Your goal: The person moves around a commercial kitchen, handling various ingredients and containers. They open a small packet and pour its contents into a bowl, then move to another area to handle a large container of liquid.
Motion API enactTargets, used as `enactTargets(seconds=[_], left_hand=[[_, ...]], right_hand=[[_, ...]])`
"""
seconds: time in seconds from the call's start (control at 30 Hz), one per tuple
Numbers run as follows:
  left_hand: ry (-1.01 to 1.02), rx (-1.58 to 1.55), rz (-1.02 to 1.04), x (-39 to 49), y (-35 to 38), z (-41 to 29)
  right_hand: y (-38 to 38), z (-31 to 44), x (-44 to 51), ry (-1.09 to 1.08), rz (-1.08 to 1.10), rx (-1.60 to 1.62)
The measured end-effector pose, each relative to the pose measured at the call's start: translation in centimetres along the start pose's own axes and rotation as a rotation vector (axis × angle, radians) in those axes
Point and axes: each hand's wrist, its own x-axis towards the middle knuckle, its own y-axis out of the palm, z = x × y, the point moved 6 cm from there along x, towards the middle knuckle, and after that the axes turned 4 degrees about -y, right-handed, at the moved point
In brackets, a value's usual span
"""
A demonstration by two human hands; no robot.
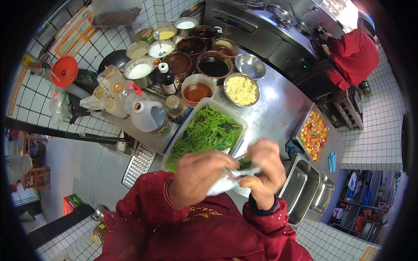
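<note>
Just in front of my chest, my left hand grips a small white packet with faint red print. The fingers of my right hand pinch the packet's other end and are blurred. Something dark green shows between the hands, but I cannot tell whether it is part of the packet. Beyond them, a clear plastic tub rests on the steel counter. It holds cut green stalks with a few dark pieces among them.
Bowls of sauces and powders crowd the back left, near a plastic jug and a dark bottle. A metal bowl of minced garlic-like pieces stands behind the tub. Rightward are a tray of diced food and a steel pan. A co-worker stands at the stove.
</note>
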Motion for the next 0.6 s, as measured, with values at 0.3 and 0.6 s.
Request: enactTargets(seconds=[0.3, 0.6], left_hand=[[-0.515, -0.654, -0.233, 2.7, 0.9, 16.5], [-0.687, -1.149, -0.411, 5.3, 1.8, 30.8]], right_hand=[[8.7, -15.0, -8.4, 0.857, -0.156, 1.142], [9.0, -24.5, -6.8, 1.116, -0.093, 0.861]])
